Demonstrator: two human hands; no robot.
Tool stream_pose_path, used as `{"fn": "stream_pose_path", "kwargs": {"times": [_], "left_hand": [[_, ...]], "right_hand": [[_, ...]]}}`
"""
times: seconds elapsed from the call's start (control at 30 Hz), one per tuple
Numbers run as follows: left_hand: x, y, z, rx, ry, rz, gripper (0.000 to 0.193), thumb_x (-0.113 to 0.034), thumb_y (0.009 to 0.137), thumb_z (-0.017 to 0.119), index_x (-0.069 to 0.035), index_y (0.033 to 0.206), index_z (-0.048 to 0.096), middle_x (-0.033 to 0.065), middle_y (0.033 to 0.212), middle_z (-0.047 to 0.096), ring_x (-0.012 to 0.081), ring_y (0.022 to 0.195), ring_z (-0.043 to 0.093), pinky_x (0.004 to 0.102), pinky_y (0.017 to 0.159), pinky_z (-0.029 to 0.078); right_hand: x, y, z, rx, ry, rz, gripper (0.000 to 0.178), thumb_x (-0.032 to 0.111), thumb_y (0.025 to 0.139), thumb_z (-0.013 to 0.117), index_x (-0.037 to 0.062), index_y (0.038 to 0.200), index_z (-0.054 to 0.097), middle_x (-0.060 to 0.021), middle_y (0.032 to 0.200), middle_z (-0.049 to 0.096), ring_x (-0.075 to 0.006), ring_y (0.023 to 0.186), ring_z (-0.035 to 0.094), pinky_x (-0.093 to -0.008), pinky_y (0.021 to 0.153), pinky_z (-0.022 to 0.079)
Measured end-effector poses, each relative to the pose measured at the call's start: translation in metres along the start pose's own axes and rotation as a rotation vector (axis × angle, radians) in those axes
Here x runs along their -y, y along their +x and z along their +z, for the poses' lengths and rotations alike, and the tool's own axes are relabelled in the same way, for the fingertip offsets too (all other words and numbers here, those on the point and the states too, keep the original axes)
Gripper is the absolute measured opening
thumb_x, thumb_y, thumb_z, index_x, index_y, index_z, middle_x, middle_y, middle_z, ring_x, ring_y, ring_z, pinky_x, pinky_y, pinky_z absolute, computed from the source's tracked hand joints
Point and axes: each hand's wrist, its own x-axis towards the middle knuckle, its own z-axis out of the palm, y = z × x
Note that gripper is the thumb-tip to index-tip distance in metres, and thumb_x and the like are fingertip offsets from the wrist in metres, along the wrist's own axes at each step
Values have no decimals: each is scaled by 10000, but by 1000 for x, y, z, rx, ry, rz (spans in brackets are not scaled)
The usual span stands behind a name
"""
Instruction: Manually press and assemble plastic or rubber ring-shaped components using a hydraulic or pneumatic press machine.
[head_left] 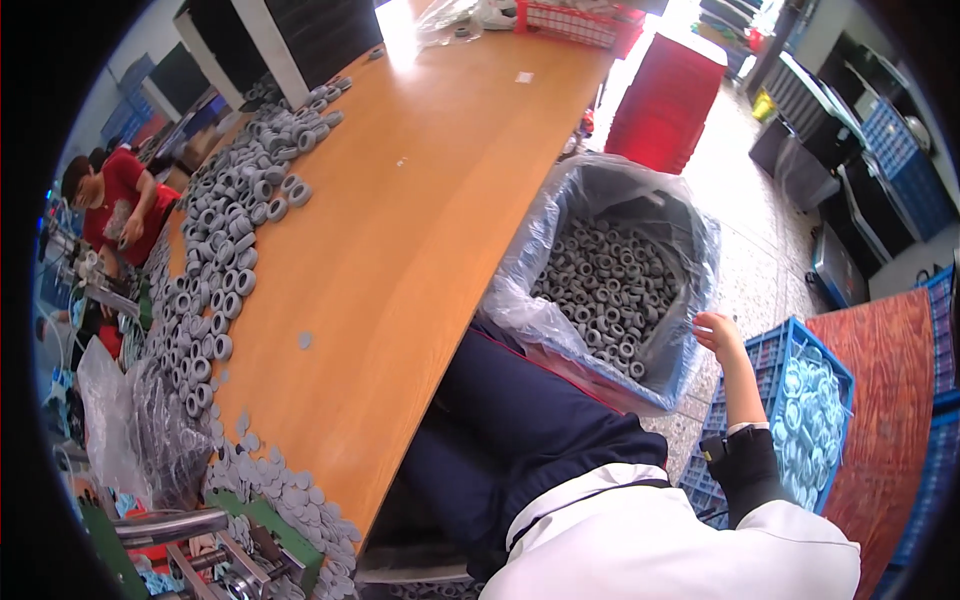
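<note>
My right hand (714, 332) reaches forward beside the right edge of a blue crate lined with a clear plastic bag (700, 262). Its fingers look loosely apart with nothing visible in them, and I cannot tell whether they touch the bag. Inside the bag lies a heap of small grey rings (610, 290). A black sleeve (748, 470) covers my right forearm. My left hand is out of the picture.
Grey rings (225, 250) pile along the wooden table's (400, 260) left side, with flat grey discs (270, 480) near a green-framed machine (240, 545). A blue crate of pale blue rings (808, 425) stands at right. Red stacked crates (665, 100) stand beyond. A person in red (130, 205) works at far left.
</note>
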Motion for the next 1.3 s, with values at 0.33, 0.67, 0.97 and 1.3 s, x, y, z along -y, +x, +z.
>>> {"fn": "stream_pose_path", "kwargs": {"times": [0.33,0.67,0.97,1.3], "left_hand": [[-70,84,-92,-517,-1075,-305,384,-135,895,547,84,1197,457,263,1170,507,354,1052,513,443,912,405],[-77,130,-96,-244,-805,-625,505,-176,820,670,89,1181,437,262,1116,539,313,1039,541,427,886,432],[-83,141,-90,-242,-817,-734,496,-188,813,680,91,1155,454,255,1082,554,308,1009,553,422,867,443],[-121,57,-140,-172,-709,-478,482,-201,814,679,83,1143,470,252,1104,539,312,1012,546,421,868,441]], "right_hand": [[93,-44,127,281,31,-230,276,195,829,587,31,1051,571,-92,998,625,-194,875,619,-295,753,497],[122,-57,120,273,57,-402,274,193,815,604,10,1019,597,-81,936,636,-168,841,618,-275,753,482],[87,-12,85,133,108,-254,252,201,811,610,36,1001,601,-67,933,643,-151,790,623,-260,714,487],[26,44,76,86,106,-94,197,161,783,593,36,933,622,-43,847,634,-145,743,612,-251,648,469]]}}
